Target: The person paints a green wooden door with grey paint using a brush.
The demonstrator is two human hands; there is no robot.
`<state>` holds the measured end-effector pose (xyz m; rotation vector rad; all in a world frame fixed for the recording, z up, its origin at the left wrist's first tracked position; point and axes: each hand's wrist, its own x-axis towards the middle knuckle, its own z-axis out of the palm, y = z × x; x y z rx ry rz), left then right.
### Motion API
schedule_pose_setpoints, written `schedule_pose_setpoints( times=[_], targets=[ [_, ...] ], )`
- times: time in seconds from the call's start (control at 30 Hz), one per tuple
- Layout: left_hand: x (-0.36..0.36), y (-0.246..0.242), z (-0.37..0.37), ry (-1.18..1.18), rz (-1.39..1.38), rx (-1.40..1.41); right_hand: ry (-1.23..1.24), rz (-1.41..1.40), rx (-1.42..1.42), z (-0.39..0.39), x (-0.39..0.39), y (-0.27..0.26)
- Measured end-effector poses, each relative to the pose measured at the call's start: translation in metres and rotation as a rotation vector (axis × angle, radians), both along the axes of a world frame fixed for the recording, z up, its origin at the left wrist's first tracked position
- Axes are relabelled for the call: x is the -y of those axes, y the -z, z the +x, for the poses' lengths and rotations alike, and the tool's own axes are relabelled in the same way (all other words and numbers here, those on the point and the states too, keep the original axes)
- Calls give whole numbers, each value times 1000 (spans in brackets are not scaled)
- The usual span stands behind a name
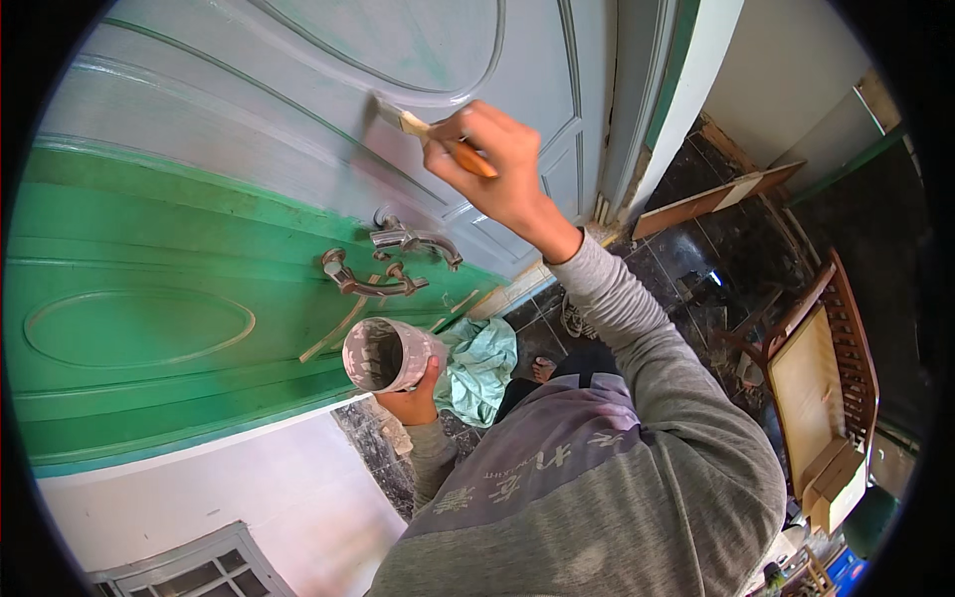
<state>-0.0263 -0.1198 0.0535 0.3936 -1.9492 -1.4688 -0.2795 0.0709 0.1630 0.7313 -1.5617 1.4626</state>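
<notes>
My right hand (489,160) grips the orange handle of a paintbrush (414,125), its bristles against the grey-painted door panel (321,127) just below an oval moulding (492,60). Lower down, my left hand (416,399) holds a paint-smeared cup (388,354), tilted so that its open mouth shows; how much paint is inside I cannot tell. Beside the grey leaf is a green door leaf (142,328) with its own oval moulding. Two metal pull handles (418,240) (373,283) stand out from the doors, one on each side of the joint.
A crumpled light-green cloth (477,369) lies on the dark tiled floor by my feet. To the right are a wooden bench (809,388) with a cardboard box (835,485) on it, and a long board (716,198) near the doorway. A grey window frame (198,571) is at lower left.
</notes>
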Motion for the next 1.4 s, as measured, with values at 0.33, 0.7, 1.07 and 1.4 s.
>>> schedule_pose_setpoints(
  times=[0.33, 0.7, 1.07, 1.4],
  targets=[
    [21, 5, 10, 116, -49, 34, -117, -443, 487, 1, -14, 15],
    [24, 9, 20, 76, -3, 63, -239, -665, 526, -6, 14, 48],
    [23, 4, 23, 109, 4, 44, -220, -940, 460, 18, 71, 39],
    [31, 9, 23, 183, 2, 52, -31, -1014, 515, 47, 83, 72]
  ],
)
